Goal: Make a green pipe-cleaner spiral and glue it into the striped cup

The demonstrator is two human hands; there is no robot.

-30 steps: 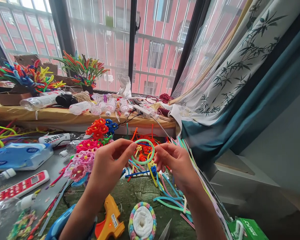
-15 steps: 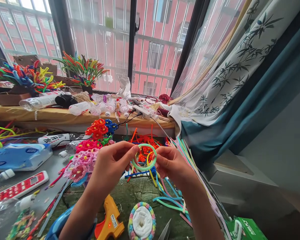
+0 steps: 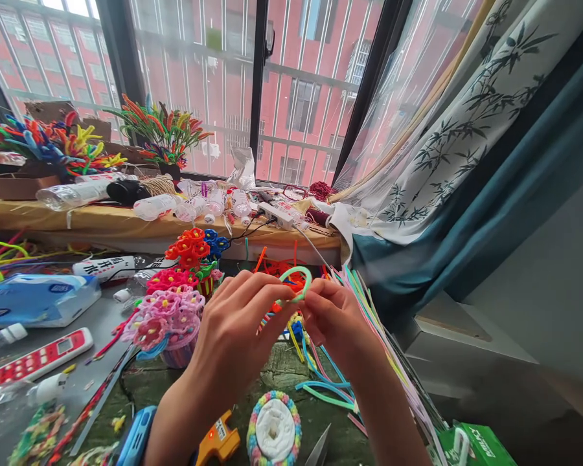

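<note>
A light green pipe cleaner (image 3: 308,277), bent into a ring, is held up above the table between both hands. My left hand (image 3: 240,323) pinches the ring's lower left side, its fingers lying across the front. My right hand (image 3: 337,317) grips the lower right side between thumb and fingertips. Below the hands lies an oval piece (image 3: 274,430) with a white middle and a pastel braided edge. A yellow hot glue gun (image 3: 221,441), partly hidden by my left forearm, lies to its left, and scissors blades (image 3: 319,445) point up on its right.
Pink pipe-cleaner flowers (image 3: 168,317) stand left of my hands, with red flowers (image 3: 189,249) behind. Loose pipe cleaners (image 3: 328,388) spread at the right. A tissue pack (image 3: 39,301) and a red-and-white remote (image 3: 39,359) lie left. Plastic bottles (image 3: 155,206) line the windowsill.
My left hand has turned over and moved right, covering the ring's lower left side. The ring has tilted and shifted slightly up and right. My right hand keeps its grip.
</note>
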